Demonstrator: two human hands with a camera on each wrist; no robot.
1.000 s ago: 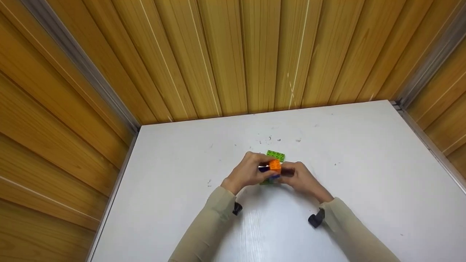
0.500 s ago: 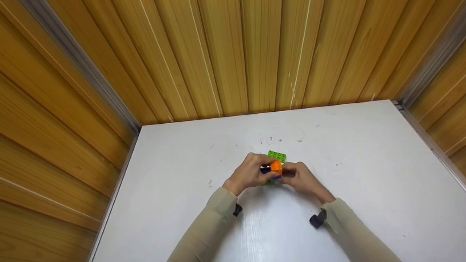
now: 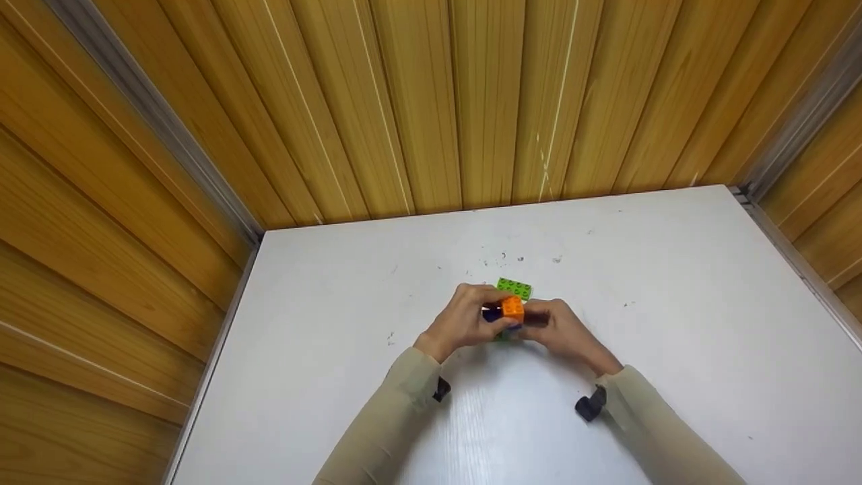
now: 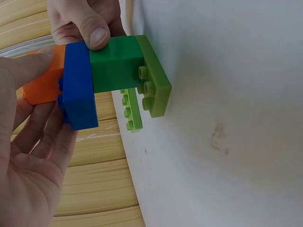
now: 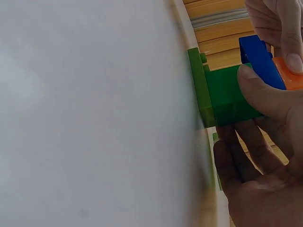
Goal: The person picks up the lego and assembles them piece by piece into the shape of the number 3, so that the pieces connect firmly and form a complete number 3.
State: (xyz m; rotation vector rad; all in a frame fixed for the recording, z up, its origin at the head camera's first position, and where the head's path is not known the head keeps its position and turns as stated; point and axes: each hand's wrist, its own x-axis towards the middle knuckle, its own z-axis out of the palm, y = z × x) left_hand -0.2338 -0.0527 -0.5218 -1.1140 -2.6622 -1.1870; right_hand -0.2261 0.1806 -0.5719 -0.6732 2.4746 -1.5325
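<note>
My left hand (image 3: 465, 320) pinches an orange block (image 3: 513, 309), the top of a stack; its thumb lies on the block (image 4: 45, 75) in the left wrist view. Under the orange block is a blue block (image 4: 80, 87), then a dark green block (image 4: 116, 64) and a light green plate (image 4: 158, 82) at the bottom. My right hand (image 3: 566, 333) grips the dark green block (image 5: 232, 94), its thumb by the blue block (image 5: 260, 61). The blue block juts out past the dark green one on one side.
A second light green plate (image 3: 514, 288) lies studs up on the white table (image 3: 337, 303), just behind the hands. Wood-patterned walls (image 3: 404, 101) stand behind the table and at its sides.
The hands keep their grip on the stack. The whole head view has shifted slightly; nothing else has visibly moved.
</note>
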